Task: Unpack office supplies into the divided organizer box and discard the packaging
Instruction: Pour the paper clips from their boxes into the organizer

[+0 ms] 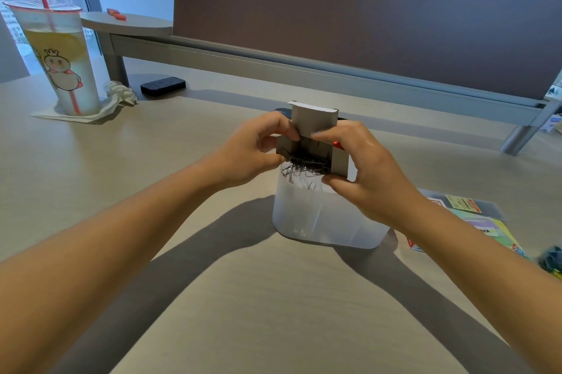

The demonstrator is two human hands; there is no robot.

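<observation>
Your two hands grip a small opened carton (310, 150) just above the white organizer (327, 218) on the worktop (243, 297): left hand (252, 150) pinching its left end, right hand (365, 166) clamped on its right side. A tangle of paper clips (304, 165) spills from the carton's open mouth into the organizer. Right of the organizer lie flat packets (474, 218); far left behind it stands a drink cup (57, 57).

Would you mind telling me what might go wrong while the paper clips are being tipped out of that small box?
The paper clips hang in a tangled clump at the mouth of the cardboard box; they may drop all at once and bounce past the organizer box onto the desk. Both the left hand and right hand are on the carton, so nothing steadies the organizer if bumped.
</observation>
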